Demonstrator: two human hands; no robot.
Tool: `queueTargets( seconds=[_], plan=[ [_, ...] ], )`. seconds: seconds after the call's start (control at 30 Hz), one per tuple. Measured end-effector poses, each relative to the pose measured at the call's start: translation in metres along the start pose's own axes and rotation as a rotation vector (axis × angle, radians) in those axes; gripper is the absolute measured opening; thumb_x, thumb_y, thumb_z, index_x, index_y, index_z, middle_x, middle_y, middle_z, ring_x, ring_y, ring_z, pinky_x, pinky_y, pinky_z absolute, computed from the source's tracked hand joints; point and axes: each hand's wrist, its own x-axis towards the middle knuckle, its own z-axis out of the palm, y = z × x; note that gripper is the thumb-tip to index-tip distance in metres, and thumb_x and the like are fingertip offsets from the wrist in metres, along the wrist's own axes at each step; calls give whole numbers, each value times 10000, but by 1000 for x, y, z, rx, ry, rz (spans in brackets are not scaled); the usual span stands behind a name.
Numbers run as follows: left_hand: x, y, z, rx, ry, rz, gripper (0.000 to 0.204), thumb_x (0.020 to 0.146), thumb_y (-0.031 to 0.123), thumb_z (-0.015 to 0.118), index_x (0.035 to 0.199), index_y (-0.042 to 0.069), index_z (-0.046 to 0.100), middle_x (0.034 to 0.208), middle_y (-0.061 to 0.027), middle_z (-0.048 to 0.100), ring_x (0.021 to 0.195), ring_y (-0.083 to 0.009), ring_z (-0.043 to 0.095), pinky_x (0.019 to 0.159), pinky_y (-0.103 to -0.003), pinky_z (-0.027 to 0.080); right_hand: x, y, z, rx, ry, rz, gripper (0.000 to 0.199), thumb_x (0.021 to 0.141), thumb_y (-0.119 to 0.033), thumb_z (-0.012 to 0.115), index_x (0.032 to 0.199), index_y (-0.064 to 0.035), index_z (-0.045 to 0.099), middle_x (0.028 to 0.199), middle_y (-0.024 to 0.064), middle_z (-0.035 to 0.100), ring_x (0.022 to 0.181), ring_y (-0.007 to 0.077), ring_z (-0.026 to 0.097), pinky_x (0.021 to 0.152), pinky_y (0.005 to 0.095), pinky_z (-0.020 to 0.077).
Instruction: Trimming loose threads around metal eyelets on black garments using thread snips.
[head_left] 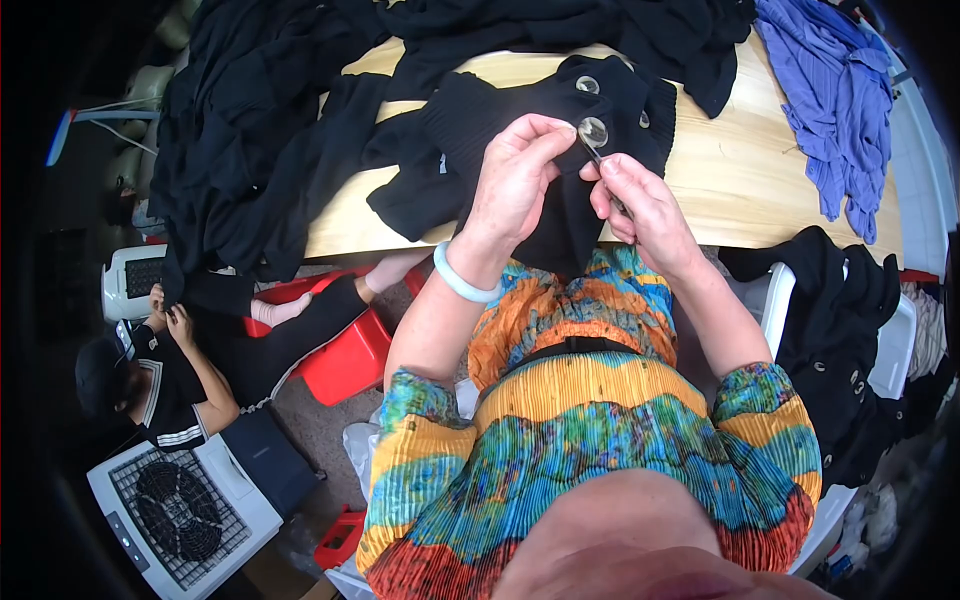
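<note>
Above the near edge of the table, my left hand (520, 175) is closed in a pinch beside a large pale, shiny button (593, 132). What lies between its fingertips is too small to make out. My right hand (640, 200) is closed around slim dark thread snips (590, 150), their tip right by that button. Beneath both hands a black knitted garment (470, 115) with ribbed edges is spread, partly hanging toward my lap. Another round button (587, 85) shows on it farther off, and a smaller-looking one (644, 119) sits at the right.
Black garments (260, 120) heap over the left and far side of the wooden table (740, 170). A blue-purple cloth (830, 90) drapes at the right. Black buttoned garments (830, 330) hang over a white bin (780, 300). At left sit another person (180, 370), a red stool (350, 360) and a fan unit (180, 510).
</note>
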Motion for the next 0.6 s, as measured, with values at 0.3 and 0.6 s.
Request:
queueTargets(
  seconds=[0.3,0.6],
  plan=[
    [-7,3,4,65,-73,76,13,800,41,563,810,38,554,802,-15,577,719,-56,512,641,-182,394,3,-9,-3,-60,-24,-35,254,900,-269,412,928,-39,517,625,-25,457,417,-7,264,380,139,210],
    [-4,0,0,14,-109,43,26,799,36,542,789,55,555,781,-1,565,708,-49,485,625,-176,365,10,-8,-8,-101,-5,-45,213,892,-242,438,905,-51,531,598,-40,453,427,-11,278,385,136,208]
  ],
)
